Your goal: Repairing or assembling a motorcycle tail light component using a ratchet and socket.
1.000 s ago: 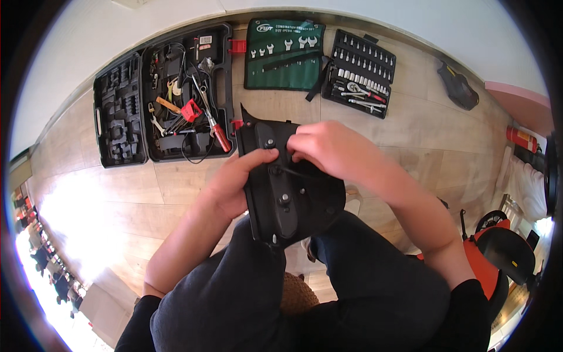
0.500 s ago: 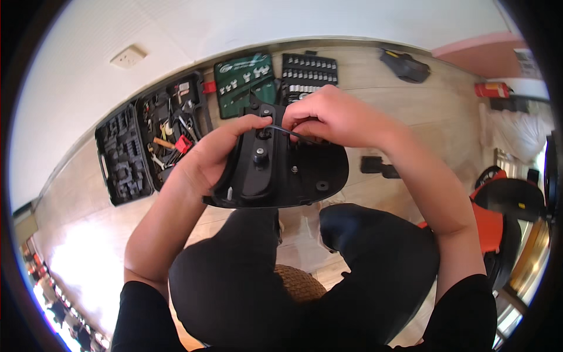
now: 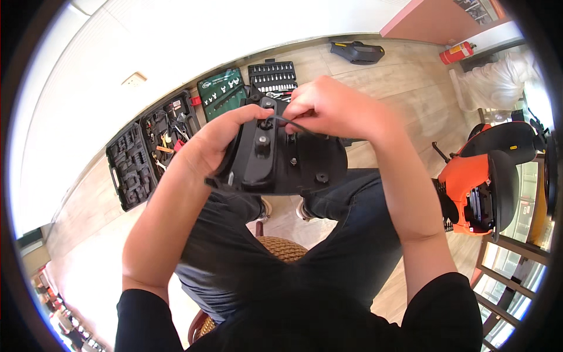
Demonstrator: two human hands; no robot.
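Note:
Above my knees I hold a black plastic panel (image 3: pixel 319 164) with a rounded near edge, a raised block along its left part and several screws or posts. My left hand (image 3: pixel 220 138) grips its left side, the thumb pressing on top beside the upper end of the block. A thin black cable (image 3: pixel 299 125) comes out of a hole in the block and curves to the right. My right hand (image 3: pixel 337 108) is closed in a pinch at the panel's far edge, with the cable running under its fingers. The fingertips are partly hidden.
On the floor ahead lie an open black tool case (image 3: pixel 130 167), a green wrench pouch (image 3: pixel 220 91) and a socket set (image 3: pixel 272 73). A black-and-yellow part (image 3: pixel 358 53) rests near the wall. At right are a fire extinguisher (image 3: pixel 457 53) and an orange-and-black machine (image 3: pixel 466 185).
My view has turned right, so the tools and wall shift left and more of the orange machine shows. Both hands keep nearly the same hold on the panel and cable.

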